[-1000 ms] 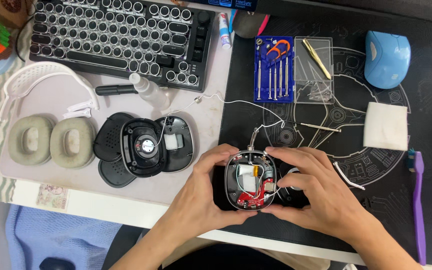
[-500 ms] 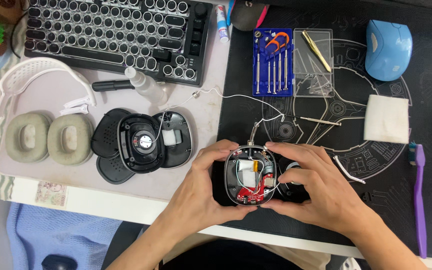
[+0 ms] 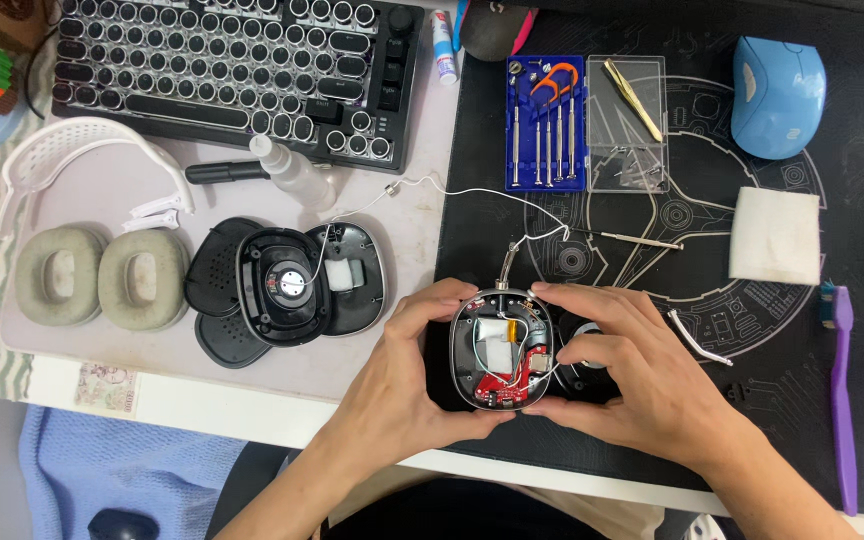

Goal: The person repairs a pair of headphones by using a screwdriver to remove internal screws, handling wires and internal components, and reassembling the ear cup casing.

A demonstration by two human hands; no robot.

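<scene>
An opened headphone earcup lies on the black mat, showing a red circuit board, a white block and thin wires inside. My left hand grips its left side, thumb curled over the top rim. My right hand holds its right side, fingers on the top edge and the right wall. A white wire runs from the cup's top to the other dismantled earcup, which lies in several black parts to the left.
Two grey ear cushions and a white headband lie at left. At the back are a keyboard, a blue screwdriver set, a clear case with tweezers, a blue mouse, a white pad and a purple brush.
Both hands keep hold of the open earcup; the fingers have shifted slightly on its rim. The view has moved a little.
</scene>
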